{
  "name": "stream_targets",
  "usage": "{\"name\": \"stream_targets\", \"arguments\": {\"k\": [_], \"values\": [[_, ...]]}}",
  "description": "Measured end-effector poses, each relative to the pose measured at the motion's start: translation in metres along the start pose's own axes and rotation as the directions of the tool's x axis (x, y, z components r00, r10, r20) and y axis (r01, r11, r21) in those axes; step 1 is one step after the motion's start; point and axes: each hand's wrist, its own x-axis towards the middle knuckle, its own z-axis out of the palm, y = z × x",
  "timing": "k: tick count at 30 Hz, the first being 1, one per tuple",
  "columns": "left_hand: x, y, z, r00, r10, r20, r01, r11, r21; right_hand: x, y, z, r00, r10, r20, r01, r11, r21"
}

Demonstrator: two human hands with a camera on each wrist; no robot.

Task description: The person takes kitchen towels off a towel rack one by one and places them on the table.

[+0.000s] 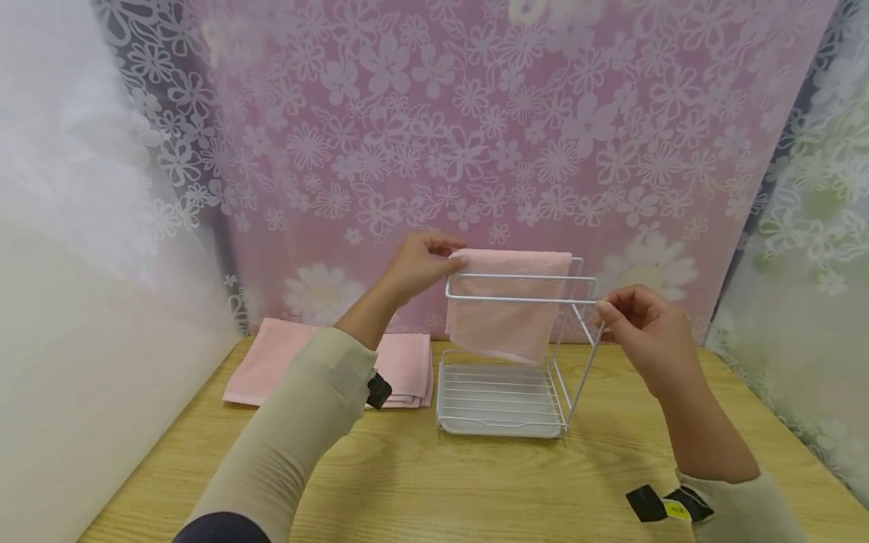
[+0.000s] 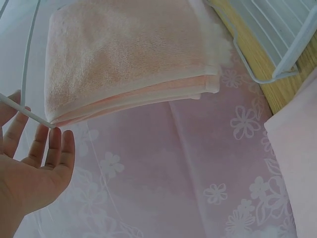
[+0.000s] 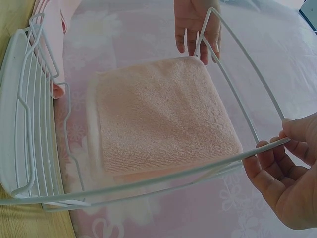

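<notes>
A white two-level wire rack (image 1: 505, 418) stands on the table, with a folded pink towel (image 1: 509, 309) draped over its rear top rail. At the top left corner, beside the towel's edge, my left hand (image 1: 421, 264) holds the rail between thumb and fingers. The left wrist view shows the other fingers (image 2: 54, 144) spread loosely under the rail's bend. My right hand (image 1: 648, 332) pinches the front right top corner of the rack, thumb over the wire and fingers curled beneath, as the right wrist view shows. In that view the towel (image 3: 168, 114) hangs between both hands.
Left of the rack, more folded pink towels (image 1: 407, 366) lie on the wooden table (image 1: 407, 483), partly covered by my left forearm. Behind is a pink flowered curtain (image 1: 407, 151). Pale sheets (image 1: 88, 188) enclose the sides. A white tray (image 1: 502, 430) sits under the lower wires.
</notes>
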Motion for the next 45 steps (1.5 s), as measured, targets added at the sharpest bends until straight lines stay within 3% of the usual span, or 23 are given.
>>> {"name": "stream_targets", "arguments": {"k": [10,16,23,31,38,45], "values": [[0.013,0.008,0.001,0.999,0.019,0.030,-0.023,0.987,0.162,0.000,-0.001,0.000,1.000,-0.012,0.003,0.012,1.000,0.005],[0.020,0.011,0.004,0.997,0.038,0.065,-0.055,0.956,0.288,-0.001,0.000,0.000,1.000,-0.014,0.005,0.013,1.000,0.016],[0.032,0.013,0.009,0.990,0.023,0.139,-0.073,0.926,0.370,-0.001,0.002,0.000,1.000,-0.021,0.001,0.021,1.000,0.014],[0.044,0.013,0.014,0.988,0.007,0.153,-0.063,0.930,0.363,0.000,0.001,-0.001,1.000,-0.016,0.005,0.016,1.000,0.003],[0.047,0.017,0.020,0.977,0.000,0.211,-0.072,0.940,0.333,-0.001,0.002,-0.001,1.000,-0.013,0.005,0.013,1.000,0.006],[0.053,0.024,0.025,0.980,-0.021,0.197,-0.049,0.939,0.339,0.001,0.002,-0.001,1.000,0.005,0.004,-0.005,1.000,0.001]]}}
